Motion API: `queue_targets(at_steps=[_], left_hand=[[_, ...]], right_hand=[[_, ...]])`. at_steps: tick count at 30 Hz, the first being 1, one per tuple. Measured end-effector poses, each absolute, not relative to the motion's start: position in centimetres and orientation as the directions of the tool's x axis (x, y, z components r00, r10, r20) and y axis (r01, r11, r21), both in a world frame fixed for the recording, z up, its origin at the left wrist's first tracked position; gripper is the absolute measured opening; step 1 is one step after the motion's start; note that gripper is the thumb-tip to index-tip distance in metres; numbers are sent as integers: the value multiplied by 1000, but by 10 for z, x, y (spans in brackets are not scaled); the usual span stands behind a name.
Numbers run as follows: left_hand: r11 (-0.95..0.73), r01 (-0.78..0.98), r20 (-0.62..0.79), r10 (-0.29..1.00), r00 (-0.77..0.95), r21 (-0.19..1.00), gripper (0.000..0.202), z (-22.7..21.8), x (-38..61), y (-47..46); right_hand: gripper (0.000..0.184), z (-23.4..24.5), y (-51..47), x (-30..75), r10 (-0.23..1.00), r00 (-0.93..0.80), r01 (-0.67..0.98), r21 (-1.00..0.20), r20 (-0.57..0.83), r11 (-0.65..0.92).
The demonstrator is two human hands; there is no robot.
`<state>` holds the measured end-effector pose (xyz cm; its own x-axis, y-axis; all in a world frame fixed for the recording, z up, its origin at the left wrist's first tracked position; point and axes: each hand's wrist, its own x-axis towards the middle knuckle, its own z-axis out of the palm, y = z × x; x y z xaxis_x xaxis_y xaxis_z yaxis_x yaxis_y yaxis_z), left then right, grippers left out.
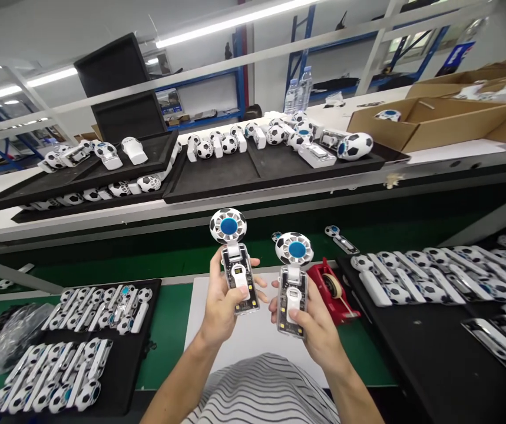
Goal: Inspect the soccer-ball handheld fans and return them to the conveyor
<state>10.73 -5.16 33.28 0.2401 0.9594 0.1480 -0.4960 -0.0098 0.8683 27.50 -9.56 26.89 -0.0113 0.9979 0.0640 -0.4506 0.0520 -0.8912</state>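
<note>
While each hand grips one, left hand (222,303) and right hand (313,330) hold soccer-ball-headed clear plastic handheld fans (235,265) (293,282) upright, side by side.

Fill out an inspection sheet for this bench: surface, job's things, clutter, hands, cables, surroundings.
Surface: white mat on a green bench.
Job's things: two football-patterned fans, left fan and right fan, both upright, heads up.
Clutter: red tape dispenser; plastic bag; a loose fan.
Hands: left hand grips the left fan; right hand grips the right fan.
Cables: nothing seen.
Surroundings: black trays of fans on both sides and on the shelf; cardboard boxes; water bottles.
</note>
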Motion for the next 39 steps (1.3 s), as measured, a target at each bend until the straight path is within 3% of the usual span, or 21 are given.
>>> queue_targets(at_steps=[6,10,15,17,20,22,25,32,39], left_hand=[[-296,-206,328,933,146,933,61,316,103,-51],[-532,150,523,847,96,833,62,289,90,-44],[-509,349,502,857,120,787,58,272,79,-41],[-436,287,426,899,99,853,57,278,82,-45],[-209,-34,212,965,154,977,61,297,90,-52],[-55,-266,128,956,265,962,64,309,95,-54],[80,-445,96,928,361,892,63,322,97,-52],[164,-516,49,926,373,840,59,332,98,-51],[181,-509,45,916,399,842,69,336,90,-51]], right_hand=[[65,281,-96,266,985,125,-250,-957,117,145],[75,269,-90,263,961,205,-64,-978,184,201],[80,256,-83,263,950,192,5,-969,244,248],[78,259,-82,261,958,177,-52,-970,225,238],[77,269,-82,258,976,95,-193,-958,196,211],[76,275,-82,256,979,39,-272,-941,198,201],[76,282,-80,255,983,4,-327,-928,186,177],[75,295,-77,260,989,-82,-385,-919,124,83],[83,299,-74,263,990,-89,-437,-897,113,64]])
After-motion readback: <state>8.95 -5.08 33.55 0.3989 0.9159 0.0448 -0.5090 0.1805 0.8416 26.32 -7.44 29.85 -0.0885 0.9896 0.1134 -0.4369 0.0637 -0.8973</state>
